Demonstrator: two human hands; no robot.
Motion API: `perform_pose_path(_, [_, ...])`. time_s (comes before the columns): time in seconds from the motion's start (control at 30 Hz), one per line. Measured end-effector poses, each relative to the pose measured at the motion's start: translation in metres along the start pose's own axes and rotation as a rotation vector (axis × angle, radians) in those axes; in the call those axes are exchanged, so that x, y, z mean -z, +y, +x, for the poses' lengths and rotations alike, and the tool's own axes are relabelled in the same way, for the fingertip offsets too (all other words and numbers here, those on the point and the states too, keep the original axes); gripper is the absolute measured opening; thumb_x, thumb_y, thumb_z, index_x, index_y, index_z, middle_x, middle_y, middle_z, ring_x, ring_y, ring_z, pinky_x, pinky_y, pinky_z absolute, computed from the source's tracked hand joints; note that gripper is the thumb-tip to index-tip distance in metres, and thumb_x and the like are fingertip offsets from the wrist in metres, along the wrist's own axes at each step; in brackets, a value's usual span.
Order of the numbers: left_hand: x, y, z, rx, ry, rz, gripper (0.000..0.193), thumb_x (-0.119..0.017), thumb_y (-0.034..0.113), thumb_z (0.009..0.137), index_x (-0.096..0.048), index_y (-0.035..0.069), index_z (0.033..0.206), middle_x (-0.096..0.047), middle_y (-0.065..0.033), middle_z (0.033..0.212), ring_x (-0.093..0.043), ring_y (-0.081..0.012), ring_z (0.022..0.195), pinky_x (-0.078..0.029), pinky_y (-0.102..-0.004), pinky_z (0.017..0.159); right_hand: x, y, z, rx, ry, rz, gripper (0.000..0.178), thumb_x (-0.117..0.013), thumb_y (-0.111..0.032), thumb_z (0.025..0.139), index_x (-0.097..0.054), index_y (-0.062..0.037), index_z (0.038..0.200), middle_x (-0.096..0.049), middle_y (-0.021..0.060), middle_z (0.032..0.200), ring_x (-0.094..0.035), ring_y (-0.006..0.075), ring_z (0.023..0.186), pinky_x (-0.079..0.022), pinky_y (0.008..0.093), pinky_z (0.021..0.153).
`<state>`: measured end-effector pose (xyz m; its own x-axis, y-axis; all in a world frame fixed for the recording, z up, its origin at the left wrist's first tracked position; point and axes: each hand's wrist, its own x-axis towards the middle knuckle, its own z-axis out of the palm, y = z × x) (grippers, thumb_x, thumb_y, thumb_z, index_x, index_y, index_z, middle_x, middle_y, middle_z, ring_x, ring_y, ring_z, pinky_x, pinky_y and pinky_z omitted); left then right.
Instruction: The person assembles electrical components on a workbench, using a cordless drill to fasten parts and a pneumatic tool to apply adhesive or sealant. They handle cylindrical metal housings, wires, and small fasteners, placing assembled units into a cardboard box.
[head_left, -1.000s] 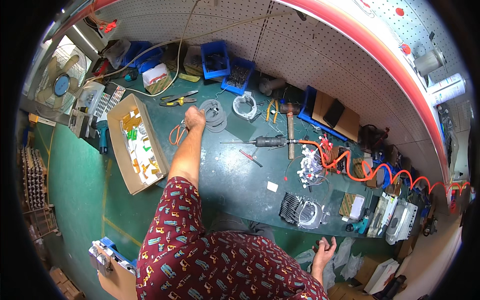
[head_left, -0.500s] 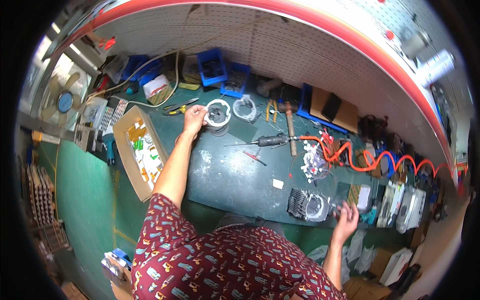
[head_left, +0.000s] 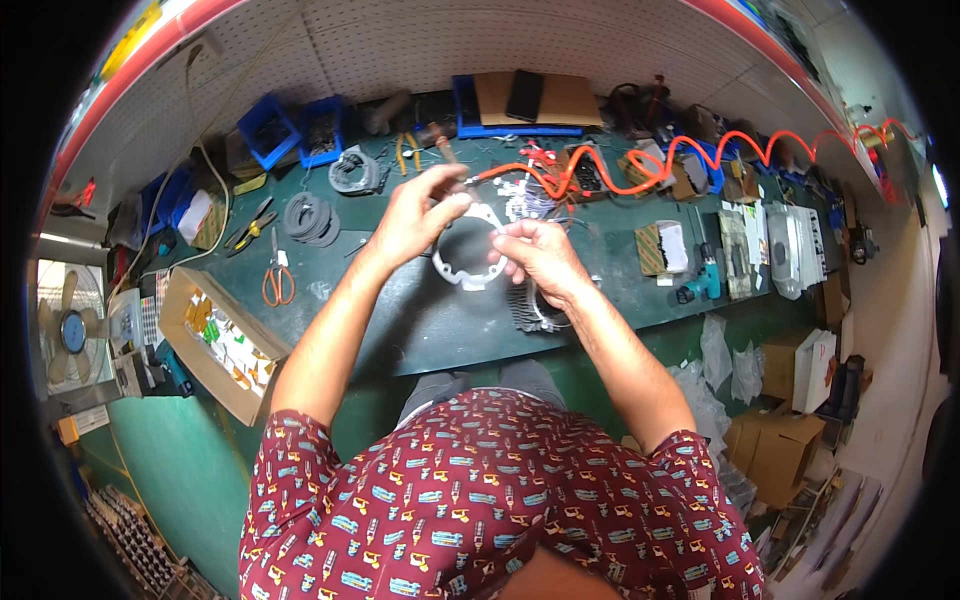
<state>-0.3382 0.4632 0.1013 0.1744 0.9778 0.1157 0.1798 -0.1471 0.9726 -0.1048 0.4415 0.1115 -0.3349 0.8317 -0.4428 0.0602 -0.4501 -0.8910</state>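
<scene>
Over the dark-green workbench point(head_left: 325, 265), the bare right hand point(head_left: 545, 258) now pinches a white, rigid-looking ring point(head_left: 470, 281), seemingly freeing the bare left hand point(head_left: 415, 218); its curved fingers' contact is unclear.

Before you stretches a dark green workbench point(head_left: 430, 338). Toward your left lie orange-handled scissors point(head_left: 276, 266), yellow-handled pliers point(head_left: 253, 229) and a stack of grey rings point(head_left: 312, 222); farther back are a blue plastic bin point(head_left: 322, 157) and a hammer point(head_left: 447, 151). At your right, a teal cordless drill point(head_left: 703, 283) lies just beside a small cardboard box point(head_left: 649, 251).
</scene>
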Motion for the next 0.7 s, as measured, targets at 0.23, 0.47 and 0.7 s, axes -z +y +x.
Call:
perform_pose_path(0.23, [-0.099, 0.031, -0.061, -0.390, 0.028, 0.526, 0.035, -0.073, 0.001, 0.082, -0.069, 0.005, 0.116, -0.065, -0.0143, 0.114, -0.065, -0.0306, 0.103, -0.054, -0.0359, 0.088, 0.081, 0.038, -0.034, -0.120, 0.105, 0.499, 0.014, -0.071, -0.014, 0.095, -0.070, -0.0034, 0.103, -0.072, 0.0062, 0.087, -0.062, 0.0077, 0.065, -0.053, 0.0226, 0.056])
perform_pose_path(0.47, [-0.172, 0.004, -0.066, -0.091, 0.416, 0.274, 0.014, -0.071, 0.006, 0.095, -0.072, 0.002, 0.108, -0.070, -0.0096, 0.097, -0.067, -0.0169, 0.083, -0.057, -0.0325, 0.072, 0.147, 0.034, -0.071, -0.031, -0.043, 0.543, 0.037, -0.061, -0.038, 0.105, -0.068, -0.0020, 0.112, -0.075, 0.0123, 0.095, -0.072, 0.0154, 0.075, -0.058, 0.0273, 0.061])
perform_pose_path(0.7, [-0.208, -0.036, -0.100, 0.508, 0.261, -0.200, 0.025, -0.059, 0.009, 0.103, -0.067, -0.005, 0.122, -0.072, -0.0054, 0.095, -0.067, -0.0113, 0.081, -0.059, -0.0296, 0.072, 0.207, 0.128, -0.053, 0.015, 0.281, 0.025, 0.029, -0.072, -0.020, 0.095, -0.067, -0.0005, 0.116, -0.072, 0.0062, 0.103, -0.067, 0.0108, 0.086, -0.056, 0.0272, 0.069])
